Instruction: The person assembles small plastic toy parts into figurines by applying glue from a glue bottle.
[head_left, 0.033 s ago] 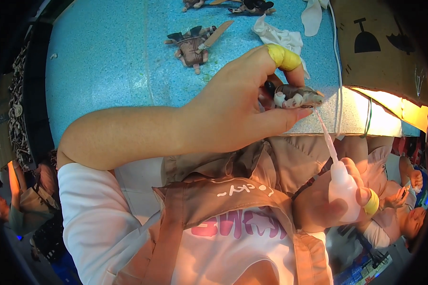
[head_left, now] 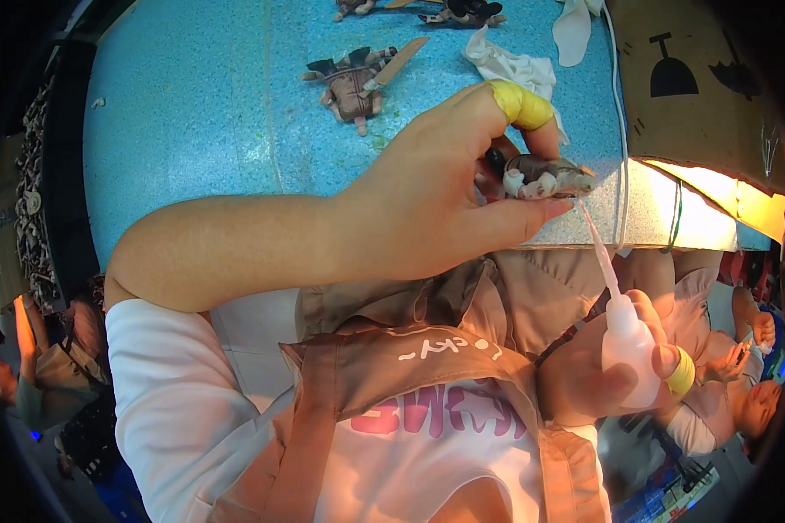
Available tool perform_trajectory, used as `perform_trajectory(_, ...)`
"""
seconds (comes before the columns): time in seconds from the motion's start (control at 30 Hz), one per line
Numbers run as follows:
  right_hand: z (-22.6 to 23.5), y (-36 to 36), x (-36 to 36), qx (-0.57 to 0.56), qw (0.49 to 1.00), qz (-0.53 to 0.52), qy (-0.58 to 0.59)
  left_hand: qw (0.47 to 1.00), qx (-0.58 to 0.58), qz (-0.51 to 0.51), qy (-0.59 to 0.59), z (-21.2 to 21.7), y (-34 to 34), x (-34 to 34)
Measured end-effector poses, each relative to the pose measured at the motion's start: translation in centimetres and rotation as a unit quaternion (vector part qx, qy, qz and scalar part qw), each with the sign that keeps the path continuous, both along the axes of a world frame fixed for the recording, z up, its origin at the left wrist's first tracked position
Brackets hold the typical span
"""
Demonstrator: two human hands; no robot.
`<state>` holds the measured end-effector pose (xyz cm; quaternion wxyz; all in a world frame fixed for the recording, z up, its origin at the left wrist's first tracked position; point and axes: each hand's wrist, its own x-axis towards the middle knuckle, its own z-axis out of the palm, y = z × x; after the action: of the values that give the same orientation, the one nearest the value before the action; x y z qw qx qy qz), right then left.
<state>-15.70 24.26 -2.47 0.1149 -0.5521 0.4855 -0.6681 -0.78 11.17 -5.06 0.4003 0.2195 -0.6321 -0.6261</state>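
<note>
My left hand (head_left: 449, 187), with yellow tape round a finger, pinches a small brown and grey figurine (head_left: 545, 180) between thumb and fingers over the table's near edge. Part of the figurine is covered by the fingers. In my right hand (head_left: 663, 336), also with yellow tape on a finger, is a translucent white squeeze bottle (head_left: 630, 370). Its long thin nozzle (head_left: 601, 248) points up at the figurine, the tip at or very near its underside. Whether anything flows from the tip cannot be made out.
On the blue speckled table (head_left: 192, 131) lies another figurine (head_left: 353, 93) with a flat tan blade-like piece. More figurines (head_left: 467, 13) are at the far edge. A crumpled white cloth (head_left: 510, 65), a white cable (head_left: 621, 113) and a cardboard box (head_left: 706, 96) stand toward the right. Other people sit on both sides.
</note>
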Motion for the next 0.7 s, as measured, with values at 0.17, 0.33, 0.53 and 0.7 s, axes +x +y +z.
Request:
perform_trajectory(0.17,-0.1,-0.4,0.5,-0.028,0.998,-0.027,0.045,0.999,-0.033,0.003,-0.015,0.3,0.0,0.2)
perform_trajectory(0.33,-0.2,-0.5,0.3,-0.035,0.997,-0.017,0.066,1.0,-0.021,0.003,-0.001,0.3,0.1,0.1)
perform_trajectory(0.53,-0.2,-0.6,1.0,-0.04,0.996,-0.05,0.065,0.998,-0.062,0.01,-0.013,0.2,-0.1,0.2)
perform_trajectory(0.7,-0.2,1.0,0.6,0.02,0.999,-0.026,0.037,0.999,-0.03,0.005,-0.012,0.3,0.1,0.2)
